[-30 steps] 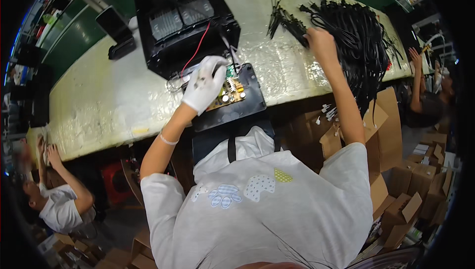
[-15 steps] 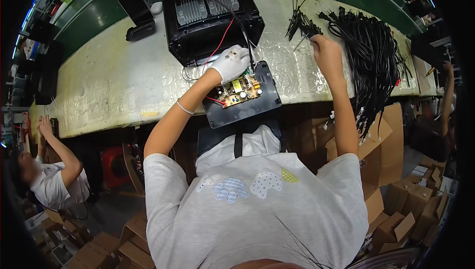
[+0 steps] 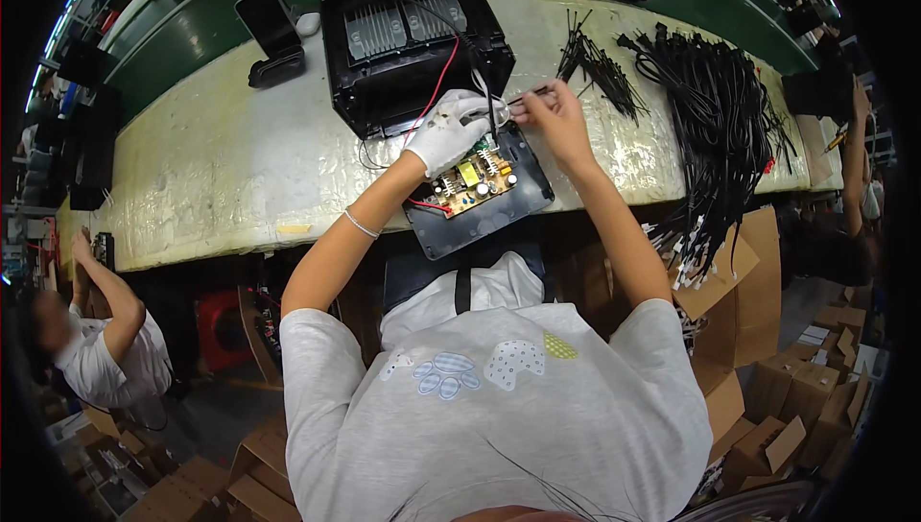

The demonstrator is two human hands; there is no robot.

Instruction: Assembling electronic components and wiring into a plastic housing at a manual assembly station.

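Head view: right hand (image 3: 559,124) angled inward, fingers pinching a black tie (image 3: 530,95) (gloved left hand (image 3: 446,133) curled, hold unclear).

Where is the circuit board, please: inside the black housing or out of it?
Out: the circuit board lies in plain view on the flat black panel, in front of the black housing.

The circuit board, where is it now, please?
In the head view, the circuit board lies above centre, on the black panel, below the gloved left hand.
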